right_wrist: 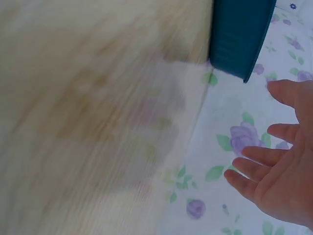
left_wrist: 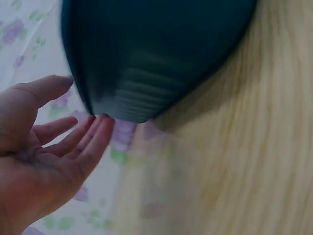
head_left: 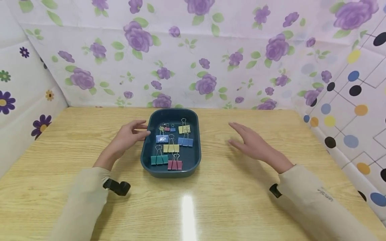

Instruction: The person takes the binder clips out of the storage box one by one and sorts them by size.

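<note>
While your left hand [head_left: 128, 135] waits at the left side of the dark teal tray [head_left: 170, 174], fingers loosely bent and gripping nothing, your right hand [head_left: 248, 142] hangs well to the tray's right, fingers extended and likewise without a hold. Whether your left fingertips actually touch the tray, you cannot tell. As for progress, the binder clips you can see all lie inside the tray: a green clip [head_left: 159, 160] and a red clip [head_left: 175, 165] near its front, others towards its middle and back. Gathering looks complete, but any lifting, moving or sorting seems left undone, so you are probably either beginning or finishing.
</note>
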The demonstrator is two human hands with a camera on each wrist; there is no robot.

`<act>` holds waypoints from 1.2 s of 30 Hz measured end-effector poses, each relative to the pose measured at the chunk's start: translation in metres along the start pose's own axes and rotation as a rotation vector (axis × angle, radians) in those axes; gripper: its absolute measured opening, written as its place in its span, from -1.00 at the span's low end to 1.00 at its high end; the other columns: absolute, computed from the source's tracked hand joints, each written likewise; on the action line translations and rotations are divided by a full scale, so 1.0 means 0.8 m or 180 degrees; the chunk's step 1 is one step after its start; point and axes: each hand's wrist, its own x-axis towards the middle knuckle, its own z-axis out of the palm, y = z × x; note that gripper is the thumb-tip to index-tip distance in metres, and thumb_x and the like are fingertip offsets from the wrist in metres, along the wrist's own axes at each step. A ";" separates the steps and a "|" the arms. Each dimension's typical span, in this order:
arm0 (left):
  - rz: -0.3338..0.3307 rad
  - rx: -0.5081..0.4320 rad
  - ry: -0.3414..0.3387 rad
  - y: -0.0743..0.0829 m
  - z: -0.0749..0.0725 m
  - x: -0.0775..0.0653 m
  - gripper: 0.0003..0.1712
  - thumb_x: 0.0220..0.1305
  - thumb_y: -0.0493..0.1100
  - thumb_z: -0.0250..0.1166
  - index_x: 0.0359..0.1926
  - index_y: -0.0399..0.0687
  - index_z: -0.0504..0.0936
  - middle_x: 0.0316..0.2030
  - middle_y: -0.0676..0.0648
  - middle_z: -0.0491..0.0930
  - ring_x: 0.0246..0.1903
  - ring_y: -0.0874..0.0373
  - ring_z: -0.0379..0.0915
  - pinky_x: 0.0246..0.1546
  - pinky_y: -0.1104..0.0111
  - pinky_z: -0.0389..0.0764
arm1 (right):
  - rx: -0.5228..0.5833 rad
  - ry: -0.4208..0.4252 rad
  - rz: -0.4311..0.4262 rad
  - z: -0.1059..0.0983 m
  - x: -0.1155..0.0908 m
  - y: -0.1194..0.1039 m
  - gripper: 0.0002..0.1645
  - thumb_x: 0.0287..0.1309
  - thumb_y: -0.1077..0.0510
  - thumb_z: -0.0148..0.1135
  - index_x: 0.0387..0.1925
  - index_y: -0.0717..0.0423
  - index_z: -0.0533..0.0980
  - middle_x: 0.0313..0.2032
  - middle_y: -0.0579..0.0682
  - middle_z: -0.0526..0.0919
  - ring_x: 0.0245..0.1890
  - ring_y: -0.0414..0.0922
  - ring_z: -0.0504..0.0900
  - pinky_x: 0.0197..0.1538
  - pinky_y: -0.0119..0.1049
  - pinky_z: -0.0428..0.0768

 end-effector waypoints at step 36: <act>-0.0380 -0.2105 -0.0125 -0.032 0.013 0.011 -0.50 0.34 -0.30 0.22 0.23 -0.26 0.26 -0.12 -0.03 0.52 -0.18 0.27 0.52 -0.07 0.49 0.53 | 0.2245 -0.0524 0.0833 0.035 0.110 -0.149 -0.69 0.28 0.22 0.23 0.02 0.26 0.59 -0.05 0.05 0.61 0.02 0.05 0.58 0.08 -0.15 0.56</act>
